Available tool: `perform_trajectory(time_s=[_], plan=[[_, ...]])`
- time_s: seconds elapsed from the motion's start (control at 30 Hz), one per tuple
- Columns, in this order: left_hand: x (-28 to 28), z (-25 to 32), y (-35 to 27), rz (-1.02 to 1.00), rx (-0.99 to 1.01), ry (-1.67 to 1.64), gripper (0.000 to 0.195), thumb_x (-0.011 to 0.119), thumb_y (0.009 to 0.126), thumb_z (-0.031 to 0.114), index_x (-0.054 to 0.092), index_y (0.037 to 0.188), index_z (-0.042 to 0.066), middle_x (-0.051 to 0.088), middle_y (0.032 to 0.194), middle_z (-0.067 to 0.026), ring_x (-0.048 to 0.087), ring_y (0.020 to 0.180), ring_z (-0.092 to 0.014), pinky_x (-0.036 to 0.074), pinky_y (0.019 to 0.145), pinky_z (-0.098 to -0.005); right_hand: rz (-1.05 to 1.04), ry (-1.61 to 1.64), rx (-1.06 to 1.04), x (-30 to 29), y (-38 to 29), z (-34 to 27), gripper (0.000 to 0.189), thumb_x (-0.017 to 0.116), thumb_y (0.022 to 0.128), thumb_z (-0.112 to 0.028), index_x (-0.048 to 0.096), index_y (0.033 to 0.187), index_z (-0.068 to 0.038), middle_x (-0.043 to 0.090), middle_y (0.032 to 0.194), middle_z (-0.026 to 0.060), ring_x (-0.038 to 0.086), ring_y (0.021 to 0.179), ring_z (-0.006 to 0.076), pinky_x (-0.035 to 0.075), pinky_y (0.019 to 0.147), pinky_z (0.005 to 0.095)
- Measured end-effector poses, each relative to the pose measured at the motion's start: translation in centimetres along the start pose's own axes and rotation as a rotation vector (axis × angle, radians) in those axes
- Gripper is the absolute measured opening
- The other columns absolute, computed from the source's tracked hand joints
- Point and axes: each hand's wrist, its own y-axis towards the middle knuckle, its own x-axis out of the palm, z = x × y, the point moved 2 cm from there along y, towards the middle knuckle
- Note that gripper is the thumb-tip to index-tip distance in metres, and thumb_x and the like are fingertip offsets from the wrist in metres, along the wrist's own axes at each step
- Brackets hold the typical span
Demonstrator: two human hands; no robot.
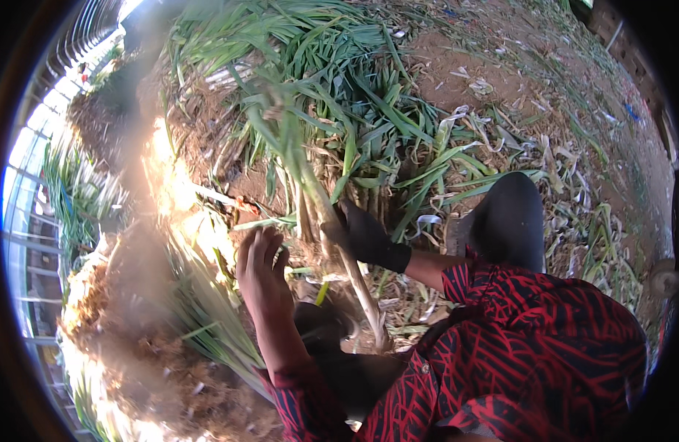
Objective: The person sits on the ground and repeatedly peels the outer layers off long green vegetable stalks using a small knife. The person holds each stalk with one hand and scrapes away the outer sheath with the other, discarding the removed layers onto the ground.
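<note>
My right hand (370, 235), in a dark glove, is closed around the pale stalk of a long leafy plant that looks like a leek or large green onion (363, 290). Its roots point down towards my lap and its green leaves reach up and away. To the left, my bare left hand (264, 259) is raised with its fingers somewhat curled and apart, holding nothing that I can see. Beyond both hands lies a large heap of similar green-leaved plants (339, 83), some with their pale stalks upright.
More cut plants with pale stalks (212, 304) lie at the left, beside a brown root pile (174, 375). Stripped leaves and peelings (571, 182) litter the soil at the right. My dark-clad knee (508, 221) is near my right forearm. Glare blurs the left side.
</note>
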Motion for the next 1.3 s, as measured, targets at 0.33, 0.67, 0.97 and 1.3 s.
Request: perform_trajectory(time_s=[0.33,0.67,0.97,1.3], plan=[[1.7,0.5,4.6,-0.233,0.057,-0.284,0.032,0.047,0.096,0.031,0.054,0.106,0.002,0.060,0.089,-0.0091,0.058,0.081,-0.020,0.048,0.074,-0.0319,0.048,0.158,-0.505,-1.8,-2.1,-8.1,0.033,0.059,0.089,-0.027,0.054,0.112,-0.003,0.058,0.084,0.0147,0.059,0.070,0.0250,0.045,0.062,0.0378],[1.0,1.2,5.9,-0.194,0.073,-0.442,0.031,0.046,0.097,0.028,0.053,0.114,0.003,0.062,0.096,-0.0095,0.059,0.088,-0.022,0.049,0.078,-0.0358,-0.230,0.047,-0.151,-0.1,4.3,-9.6,0.016,0.059,0.080,-0.017,0.060,0.079,-0.001,0.059,0.067,0.0129,0.059,0.063,0.0182,0.046,0.061,0.0321],[2.2,0.3,5.8,-0.389,-0.084,-0.487,0.035,0.049,0.094,0.028,0.052,0.112,-0.003,0.062,0.094,-0.0158,0.061,0.083,-0.029,0.050,0.079,-0.0413,-0.227,0.053,-0.335,-0.9,5.1,-10.2,0.018,0.066,0.076,-0.016,0.058,0.075,0.001,0.058,0.066,0.0132,0.058,0.061,0.0205,0.045,0.059,0.0337],[1.3,2.4,5.3,-0.335,-0.048,-0.642,0.034,0.038,0.099,0.030,0.049,0.105,-0.002,0.058,0.091,-0.0105,0.056,0.092,-0.024,0.043,0.095,-0.0417,-0.796,-0.144,-0.299,-6.1,-1.6,-2.6,0.023,0.061,0.083,-0.024,0.057,0.072,-0.004,0.058,0.064,0.0079,0.055,0.058,0.0150,0.045,0.057,0.0344]])
